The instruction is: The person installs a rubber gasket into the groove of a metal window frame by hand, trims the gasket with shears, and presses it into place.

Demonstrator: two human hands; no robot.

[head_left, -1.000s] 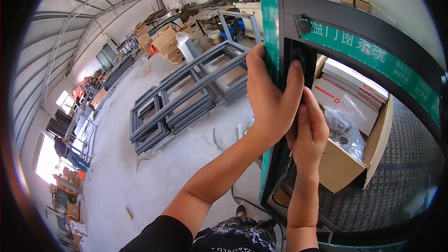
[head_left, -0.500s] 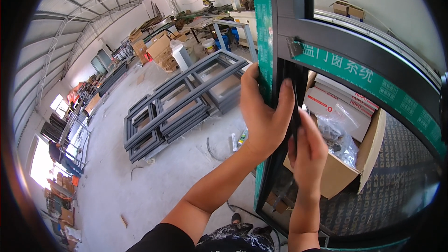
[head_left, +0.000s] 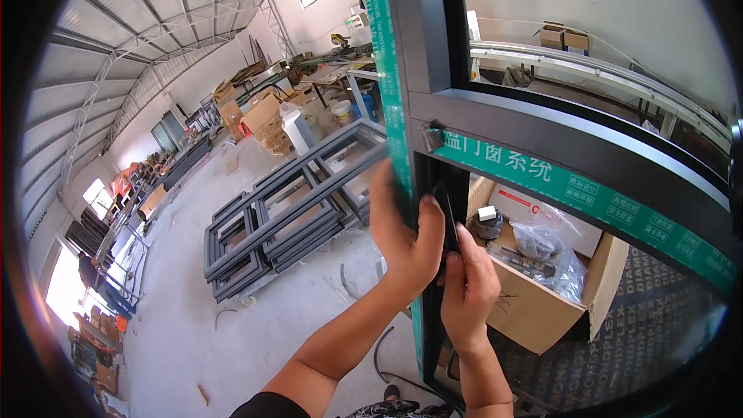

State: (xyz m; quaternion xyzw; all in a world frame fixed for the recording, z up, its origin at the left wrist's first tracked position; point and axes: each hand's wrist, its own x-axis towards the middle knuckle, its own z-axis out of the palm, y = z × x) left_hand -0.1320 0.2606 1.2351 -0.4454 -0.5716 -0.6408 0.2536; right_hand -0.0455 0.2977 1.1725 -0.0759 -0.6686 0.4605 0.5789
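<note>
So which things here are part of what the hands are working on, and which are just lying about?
In hand:
left hand
right hand
dark window frame
black strip

Lying about:
stacked frames on the floor
open cardboard box
plastic bag inside it

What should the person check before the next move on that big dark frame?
1. Left hand steadying the frame post: ok, it wraps the post's edge.
2. Right hand has a grip on the black strip: ok, fingers pinch it.
3. Strip seated in the post's groove: cannot tell, hands hide it.
4. Green tape intact on the post: ok where visible.
5. Cardboard box of parts within reach: ok, just behind the frame.
6. Loose cord on the floor near the feet: not ok, it could trip someone.
</note>
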